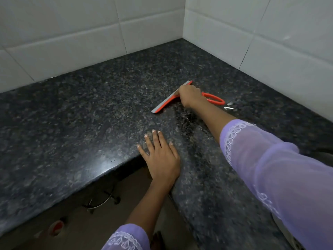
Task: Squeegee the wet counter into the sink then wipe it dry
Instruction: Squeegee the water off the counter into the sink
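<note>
Now my right hand [190, 96] grips the orange squeegee [171, 99], fingers curled tight, blade on the dark counter [90, 109] near the tiled corner; my left hand [160, 156] rests flat, fingers spread

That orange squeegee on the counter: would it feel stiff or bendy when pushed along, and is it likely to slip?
The squeegee probably feels light: the right hand alone covers its middle. Its orange back looks like rigid plastic, while the thin grey blade edge likely flexes against the counter. Shiny patches by the handle suggest water, so it may glide easily and the grip could be slick.
</note>
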